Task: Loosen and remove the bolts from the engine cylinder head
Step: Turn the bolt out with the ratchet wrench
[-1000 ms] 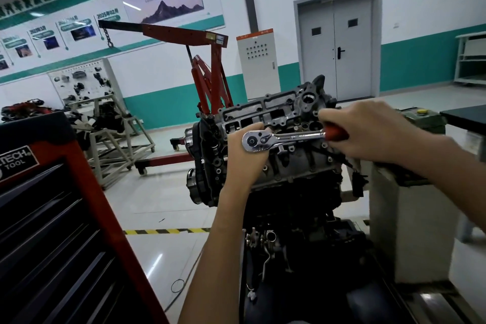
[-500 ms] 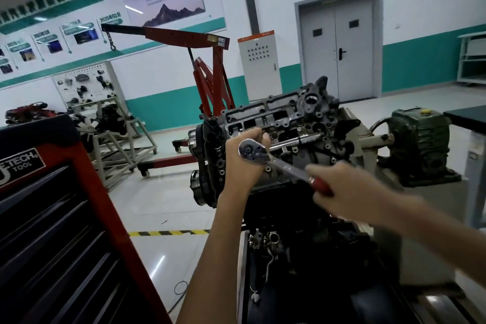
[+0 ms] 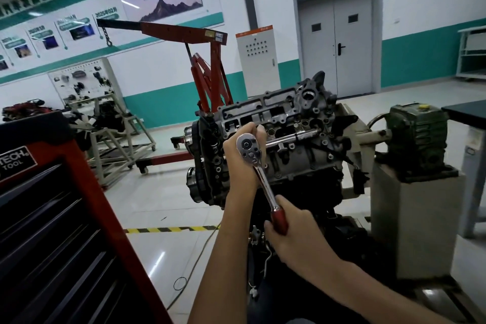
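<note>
The grey engine cylinder head (image 3: 294, 137) sits tilted on a stand in the middle of the view. A chrome ratchet wrench (image 3: 259, 173) with a red grip is set on the head's near left side, its handle pointing down and toward me. My left hand (image 3: 240, 163) wraps behind the ratchet's round head and steadies it. My right hand (image 3: 292, 231) grips the red handle low in front of the engine. The bolt under the ratchet is hidden. A long metal rod (image 3: 294, 137) lies across the head.
A red and black tool cabinet (image 3: 60, 231) fills the left foreground. A red engine hoist (image 3: 207, 66) stands behind the engine. A green gearbox (image 3: 418, 137) on a grey pedestal (image 3: 420, 221) is at the right. Yellow-black floor tape (image 3: 171, 229) runs on the floor.
My right hand has swung the ratchet handle from level at the right down and toward me, clockwise. My left hand has stayed on the ratchet head.
</note>
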